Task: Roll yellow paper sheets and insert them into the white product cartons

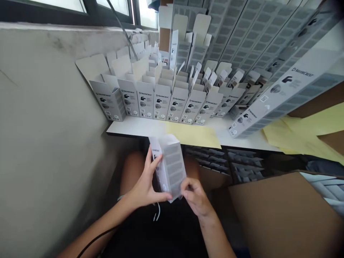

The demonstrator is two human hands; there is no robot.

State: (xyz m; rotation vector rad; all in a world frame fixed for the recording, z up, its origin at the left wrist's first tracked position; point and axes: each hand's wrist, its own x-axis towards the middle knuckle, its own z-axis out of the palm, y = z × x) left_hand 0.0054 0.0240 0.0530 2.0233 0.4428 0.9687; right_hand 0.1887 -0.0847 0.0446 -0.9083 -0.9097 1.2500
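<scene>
Your 2 hands are low, over your lap (161, 234). Left hand (146, 188) grips a white-and-grey carton (173, 166) by its printed side, thumb at the lower end. Right hand (197, 199) curls at the lower right corner, thumb and forefinger close together (pinch or mere touch, cannot tell). Carton is tilted, near the white tabletop (134, 127). There, open-flapped cartons (161, 105) stand side by side behind a yellow sheet (195, 135). Brown box (282, 215) to your right.

Daylight glares white through the windows (147, 16), while the wall (53, 118) lies in shadow lower down
</scene>
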